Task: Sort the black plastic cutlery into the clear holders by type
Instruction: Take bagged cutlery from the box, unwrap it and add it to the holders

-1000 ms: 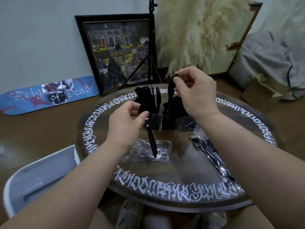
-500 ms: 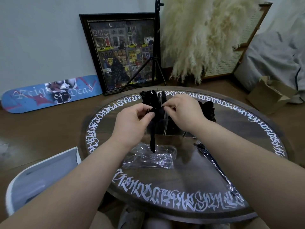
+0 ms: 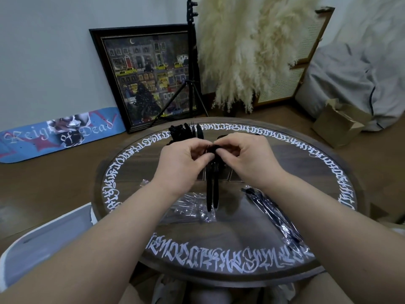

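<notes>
Above the round dark wooden tabletop [image 3: 285, 227] with white lettering, both grips met: the left hand [image 3: 182, 163] and right hand [image 3: 247, 159] pinched the tops of two black plastic cutlery pieces [image 3: 212, 189], handles hanging down before the clear holders [image 3: 235, 177].

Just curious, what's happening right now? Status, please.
Left hand and right hand both pinch black cutlery pieces, handles hanging down. Clear holders mostly hidden behind hands. Empty plastic wrapper lies beneath.
</notes>
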Demonstrator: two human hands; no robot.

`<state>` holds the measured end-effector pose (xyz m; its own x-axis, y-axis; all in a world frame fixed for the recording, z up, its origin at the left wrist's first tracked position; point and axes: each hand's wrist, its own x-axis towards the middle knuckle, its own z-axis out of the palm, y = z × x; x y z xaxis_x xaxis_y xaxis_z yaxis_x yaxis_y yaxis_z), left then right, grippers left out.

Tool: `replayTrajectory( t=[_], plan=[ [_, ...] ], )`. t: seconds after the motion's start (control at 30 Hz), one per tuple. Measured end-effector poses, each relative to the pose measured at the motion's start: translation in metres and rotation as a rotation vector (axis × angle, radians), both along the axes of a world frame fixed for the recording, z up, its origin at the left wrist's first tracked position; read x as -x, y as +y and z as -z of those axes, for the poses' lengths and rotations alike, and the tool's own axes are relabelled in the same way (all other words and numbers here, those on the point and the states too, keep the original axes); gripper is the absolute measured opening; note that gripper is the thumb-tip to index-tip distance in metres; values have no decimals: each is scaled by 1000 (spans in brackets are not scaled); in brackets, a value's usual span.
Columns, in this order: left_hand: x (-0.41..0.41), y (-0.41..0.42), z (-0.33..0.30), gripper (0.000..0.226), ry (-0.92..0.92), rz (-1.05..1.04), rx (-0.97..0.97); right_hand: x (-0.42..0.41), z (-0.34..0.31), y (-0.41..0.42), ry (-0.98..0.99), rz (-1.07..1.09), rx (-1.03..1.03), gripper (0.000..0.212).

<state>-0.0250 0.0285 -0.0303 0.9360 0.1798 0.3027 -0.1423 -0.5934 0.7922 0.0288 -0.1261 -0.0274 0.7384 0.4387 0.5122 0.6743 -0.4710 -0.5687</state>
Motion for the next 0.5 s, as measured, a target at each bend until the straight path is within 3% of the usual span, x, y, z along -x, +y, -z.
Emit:
replayTrajectory(
  t=[0.13,0.33,0.5],
  plan=[
    [-8,-5,-24,4,-102,-82,-90,-8,-9,-25,-26,169,-154,11],
    [-37,-3,-66,17,-352,-184,-247,-23,-29,-57,-138,346,-306,10],
    [-54,-9,-54,20,-304,-162,-335,-30,-22,-68,-144,366,-314,12]
  ],
)
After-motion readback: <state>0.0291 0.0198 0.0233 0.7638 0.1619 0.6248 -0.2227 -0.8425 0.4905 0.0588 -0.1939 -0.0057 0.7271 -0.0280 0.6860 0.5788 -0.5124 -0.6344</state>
